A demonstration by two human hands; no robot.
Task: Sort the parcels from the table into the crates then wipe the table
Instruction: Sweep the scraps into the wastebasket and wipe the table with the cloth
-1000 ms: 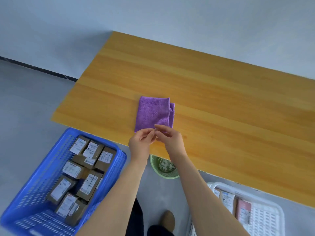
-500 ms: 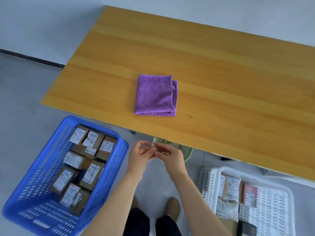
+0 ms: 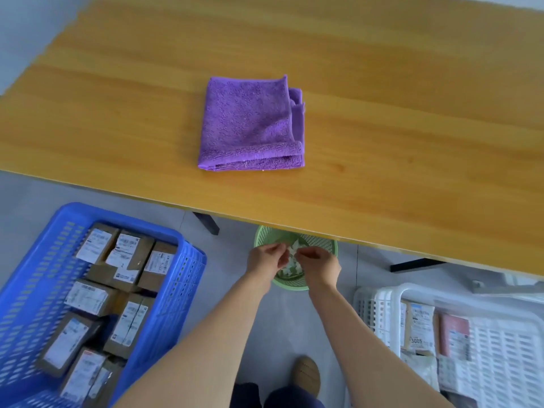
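A folded purple cloth [image 3: 250,125] lies on the wooden table [image 3: 412,142], which bears no parcels. My left hand [image 3: 265,262] and my right hand [image 3: 319,266] are below the table's front edge, close together over a small green basket [image 3: 290,285]. Both have their fingertips pinched; anything held between them is too small to make out. On the floor at left, a blue crate [image 3: 188,260] holds several brown boxes [image 3: 97,295] with white labels. At right, a white crate [image 3: 500,334] holds flat packets [image 3: 419,328].
The green basket has white paper scraps in it and sits partly under the table edge. Black table feet [image 3: 207,222] stand on the grey floor. My shoe [image 3: 306,375] shows between the two crates.
Both hands left the cloth's near edge and came down, still pinched together, from the table to over the green basket. The view tilted down with them. The cloth stays in place.
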